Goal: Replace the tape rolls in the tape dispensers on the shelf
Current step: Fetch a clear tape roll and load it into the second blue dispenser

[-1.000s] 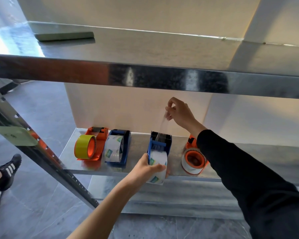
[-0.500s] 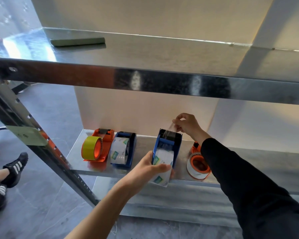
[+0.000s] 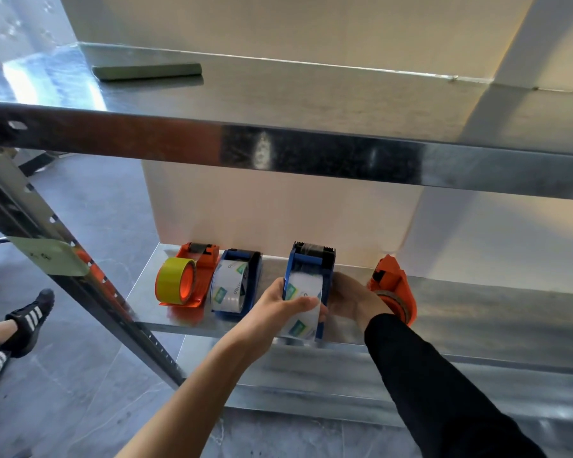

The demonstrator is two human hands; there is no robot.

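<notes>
Both hands are gripping the blue tape dispenser (image 3: 311, 279) at the shelf's (image 3: 477, 312) front edge: left hand (image 3: 280, 309) wrapping fingers over its clear roll (image 3: 303, 302), right hand (image 3: 351, 300) cupping the far side. Best steadying the body while seating the roll squarely. Its long axis is running front-to-back, cutter facing the wall.

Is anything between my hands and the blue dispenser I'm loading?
No. The left hand already grips the tape roll in the blue dispenser, and the right hand rests against its other side.
</notes>
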